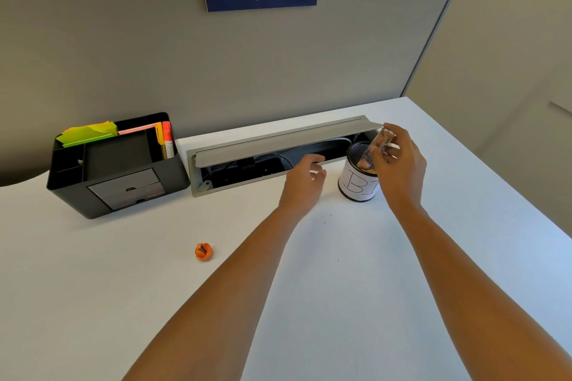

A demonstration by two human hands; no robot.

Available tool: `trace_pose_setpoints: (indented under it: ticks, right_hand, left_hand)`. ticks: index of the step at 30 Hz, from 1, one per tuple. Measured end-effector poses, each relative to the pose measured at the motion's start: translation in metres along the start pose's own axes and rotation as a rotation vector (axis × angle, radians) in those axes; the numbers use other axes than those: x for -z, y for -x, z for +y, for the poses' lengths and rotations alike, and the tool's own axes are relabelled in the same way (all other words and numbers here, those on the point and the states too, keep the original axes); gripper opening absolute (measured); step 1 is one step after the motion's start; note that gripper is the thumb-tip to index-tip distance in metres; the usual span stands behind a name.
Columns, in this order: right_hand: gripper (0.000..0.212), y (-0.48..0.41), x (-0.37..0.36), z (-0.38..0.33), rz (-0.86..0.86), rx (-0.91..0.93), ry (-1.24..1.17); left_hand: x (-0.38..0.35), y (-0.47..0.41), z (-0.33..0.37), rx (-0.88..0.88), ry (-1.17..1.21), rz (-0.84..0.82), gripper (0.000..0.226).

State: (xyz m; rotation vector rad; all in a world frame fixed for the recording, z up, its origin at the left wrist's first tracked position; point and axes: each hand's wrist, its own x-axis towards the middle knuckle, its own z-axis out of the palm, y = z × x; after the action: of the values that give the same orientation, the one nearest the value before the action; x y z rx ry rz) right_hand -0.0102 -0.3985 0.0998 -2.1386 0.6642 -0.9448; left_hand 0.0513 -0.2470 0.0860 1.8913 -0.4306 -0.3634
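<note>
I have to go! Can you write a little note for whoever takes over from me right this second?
Right hand: grips a clear container, tilted over the mouth of the labelled mesh cup.
Left hand: loosely curled, holds nothing, hovers beside the cup in front of the open cable tray.
Orange sharpener: lies alone on the desk, to the left.
Done: container is over the cup.
Left, probably: finish tipping it out, then fit it back on the sharpener. I cannot tell what is inside.

Cable tray lid [278, 141] (raised) crowds mesh cup [356, 185]; desk [123, 303] open
</note>
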Motion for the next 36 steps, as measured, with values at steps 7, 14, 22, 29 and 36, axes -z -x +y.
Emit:
trace_pose_setpoints:
  ticks: [7,14,22,29,36]
  right_hand:
    - [0.037,0.008,0.001,0.008,-0.011,-0.045,-0.061]
    - [0.033,0.014,0.013,0.013,0.059,0.004,-0.074]
    - [0.025,0.015,0.025,0.022,-0.022,0.169,0.125]
    - [0.024,0.014,0.031,0.019,-0.065,0.195,0.161]
    - [0.029,0.008,0.032,0.014,-0.091,0.115,0.162]
  left_hand:
    - [-0.037,-0.008,0.020,-0.383,-0.506,-0.084,0.040]
    - [-0.055,-0.016,0.020,-0.371,-0.505,-0.013,0.032]
    - [-0.063,-0.018,0.022,-0.332,-0.479,0.020,0.027]
    - [-0.062,-0.016,0.024,-0.346,-0.488,0.026,0.024]
    - [-0.059,-0.015,0.027,-0.339,-0.495,0.010,0.026]
